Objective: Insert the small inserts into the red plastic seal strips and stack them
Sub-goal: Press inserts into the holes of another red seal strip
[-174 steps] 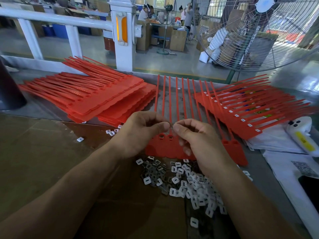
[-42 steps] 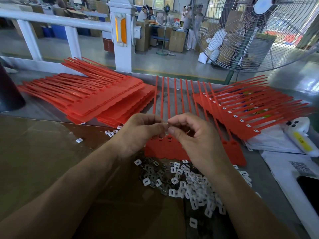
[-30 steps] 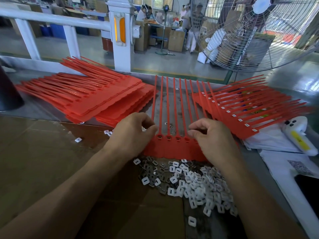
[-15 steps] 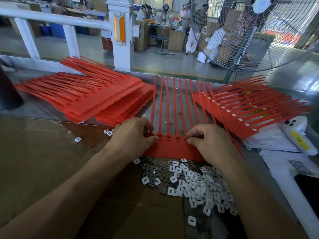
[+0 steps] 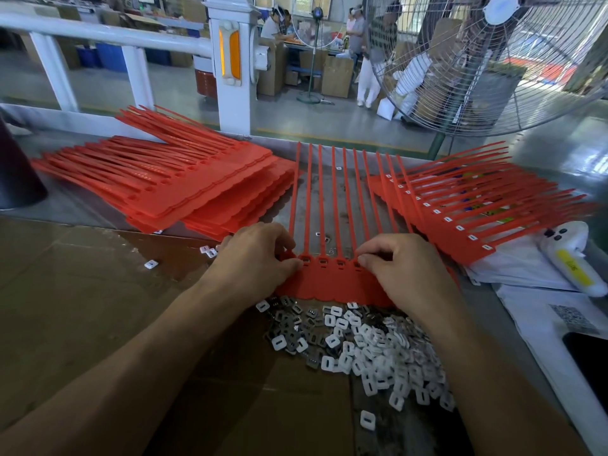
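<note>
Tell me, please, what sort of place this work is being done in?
Most likely a factory assembly bench: stacks of red seal strips, a heap of small inserts, and a big industrial fan beside a shop floor.

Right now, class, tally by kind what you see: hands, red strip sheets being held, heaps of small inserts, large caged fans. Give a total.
Hands: 2, left hand and right hand
Red strip sheet held: 1
Insert heap: 1
Large caged fan: 1
Total: 5
</note>
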Demonstrator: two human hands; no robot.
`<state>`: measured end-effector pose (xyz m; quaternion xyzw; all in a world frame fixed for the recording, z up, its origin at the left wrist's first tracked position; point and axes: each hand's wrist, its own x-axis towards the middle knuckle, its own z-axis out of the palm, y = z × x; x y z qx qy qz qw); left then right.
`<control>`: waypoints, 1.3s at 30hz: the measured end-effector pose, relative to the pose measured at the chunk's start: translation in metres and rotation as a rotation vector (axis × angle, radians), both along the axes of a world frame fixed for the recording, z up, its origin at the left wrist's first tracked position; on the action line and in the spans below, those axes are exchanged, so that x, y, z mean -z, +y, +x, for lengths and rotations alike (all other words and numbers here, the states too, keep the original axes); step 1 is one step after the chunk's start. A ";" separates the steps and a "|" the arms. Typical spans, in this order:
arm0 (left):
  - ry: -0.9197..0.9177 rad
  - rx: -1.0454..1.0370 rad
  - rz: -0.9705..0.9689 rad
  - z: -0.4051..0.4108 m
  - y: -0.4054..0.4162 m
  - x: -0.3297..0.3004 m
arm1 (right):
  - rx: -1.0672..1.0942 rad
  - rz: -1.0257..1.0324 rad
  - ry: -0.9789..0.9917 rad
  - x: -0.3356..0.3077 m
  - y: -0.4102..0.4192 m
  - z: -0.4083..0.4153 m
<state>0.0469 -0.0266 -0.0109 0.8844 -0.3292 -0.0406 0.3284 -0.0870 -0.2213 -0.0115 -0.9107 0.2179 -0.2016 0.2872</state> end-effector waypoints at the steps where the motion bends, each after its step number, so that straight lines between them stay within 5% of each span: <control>1: 0.000 0.002 0.002 0.000 0.000 0.000 | -0.048 -0.003 -0.006 -0.002 0.003 -0.001; 11: -0.014 0.009 0.015 0.002 -0.001 0.002 | -0.528 -0.074 0.223 -0.006 0.054 0.005; 28: -0.020 -0.005 0.004 0.002 -0.001 0.003 | -0.452 -0.146 0.088 -0.004 0.063 0.006; 39: -0.012 -0.002 -0.007 0.001 -0.001 0.002 | -0.196 0.150 -0.051 -0.007 0.032 0.001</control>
